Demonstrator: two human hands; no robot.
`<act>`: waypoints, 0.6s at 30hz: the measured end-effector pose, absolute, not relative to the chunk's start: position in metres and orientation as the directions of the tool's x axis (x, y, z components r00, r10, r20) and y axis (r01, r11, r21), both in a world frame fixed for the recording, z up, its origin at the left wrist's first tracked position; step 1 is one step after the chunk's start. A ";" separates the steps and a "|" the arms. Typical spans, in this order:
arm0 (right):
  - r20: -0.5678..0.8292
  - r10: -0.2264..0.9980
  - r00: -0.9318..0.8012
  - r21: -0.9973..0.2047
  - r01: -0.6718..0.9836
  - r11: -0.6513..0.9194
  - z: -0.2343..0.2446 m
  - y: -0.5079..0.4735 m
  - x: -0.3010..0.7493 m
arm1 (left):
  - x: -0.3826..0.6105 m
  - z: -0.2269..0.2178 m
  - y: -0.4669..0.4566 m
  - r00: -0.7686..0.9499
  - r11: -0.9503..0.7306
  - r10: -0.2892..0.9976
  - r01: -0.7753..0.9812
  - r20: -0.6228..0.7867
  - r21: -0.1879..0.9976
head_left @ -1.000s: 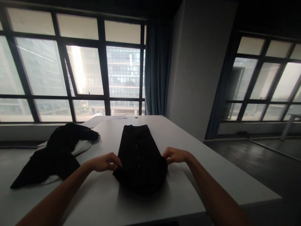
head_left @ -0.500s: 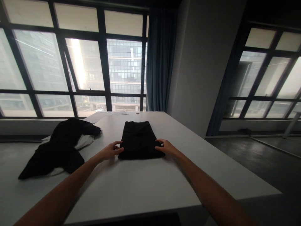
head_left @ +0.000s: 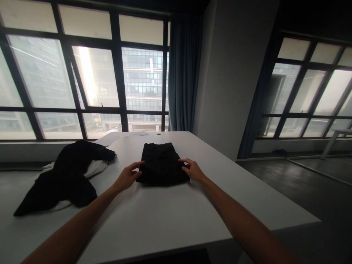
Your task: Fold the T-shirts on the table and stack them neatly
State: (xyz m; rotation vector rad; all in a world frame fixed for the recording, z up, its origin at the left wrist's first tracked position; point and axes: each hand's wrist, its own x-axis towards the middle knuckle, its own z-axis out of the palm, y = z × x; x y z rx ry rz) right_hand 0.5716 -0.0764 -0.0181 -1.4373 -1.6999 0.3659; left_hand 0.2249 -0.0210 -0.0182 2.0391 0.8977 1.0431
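A folded black garment (head_left: 161, 165) lies in a flat, neat stack on the white table (head_left: 165, 216); its exact kind cannot be made out. At its left edge is my left hand (head_left: 128, 178), fingers apart, with the fingertips and thumb touching the cloth. My right hand (head_left: 194, 170) rests against the opposite edge in the same way, finger and thumb spread. Neither hand is closed round the fabric.
On the left of the table lies a loose heap of black clothing (head_left: 68, 176) with white cloth showing beneath. Sheets of paper (head_left: 110, 138) are at the far end, near a small round hole (head_left: 158, 134). The table's right edge runs beside a pillar (head_left: 222, 84).
Both hands have moved slightly along the garment's sides, away from me, still touching it. The whole view has shifted a little, so things appear farther left.
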 end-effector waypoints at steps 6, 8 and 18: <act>0.395 0.911 0.121 -0.639 0.748 0.178 -0.029 -0.067 0.575 | 0.227 -0.028 -0.014 0.392 -0.449 0.879 0.493 0.271 0.745; 0.352 0.925 0.145 -0.661 0.738 0.136 -0.031 -0.067 0.577 | 0.225 -0.028 -0.014 0.388 -0.403 0.896 0.508 0.216 0.761; -0.066 0.988 0.139 -0.787 0.601 -0.137 -0.020 -0.084 0.584 | 0.203 -0.016 -0.015 0.527 -0.407 0.849 0.615 0.032 0.675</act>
